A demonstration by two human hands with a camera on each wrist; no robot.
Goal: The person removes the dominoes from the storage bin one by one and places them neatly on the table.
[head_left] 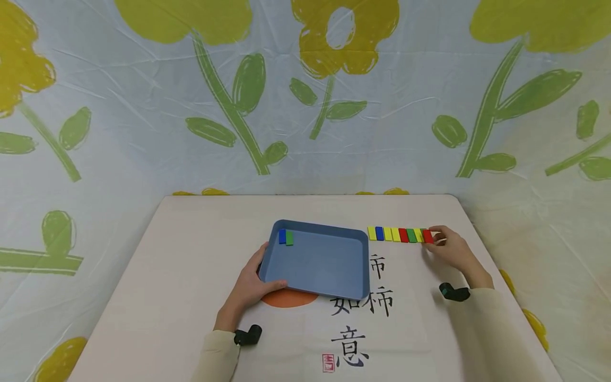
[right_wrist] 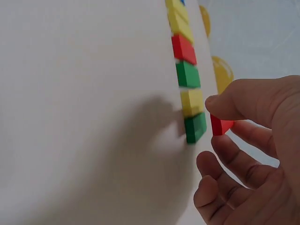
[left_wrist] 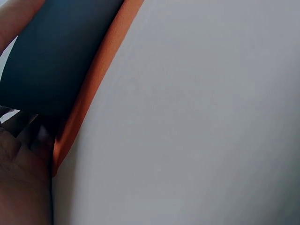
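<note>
My left hand (head_left: 250, 284) grips the near left corner of a blue tray (head_left: 324, 265), thumb on the rim and fingers under it. Inside the tray, a blue domino block (head_left: 282, 236) and a green domino block (head_left: 289, 238) sit side by side in the far left corner. My right hand (head_left: 451, 248) pinches a red domino block (right_wrist: 221, 125) between thumb and fingers. That block is held just past the end of a row of domino blocks, whose last piece is a green block (right_wrist: 195, 128) with a yellow block (right_wrist: 191, 103) beside it.
The row runs left along the table's far side through a red block (head_left: 403, 235) to a yellow block (head_left: 372, 233) by the tray's right rim. A cloth with black characters (head_left: 350, 347) and an orange shape (head_left: 288, 298) lies partly under the tray. Flower-printed fabric (head_left: 358, 132) surrounds the table.
</note>
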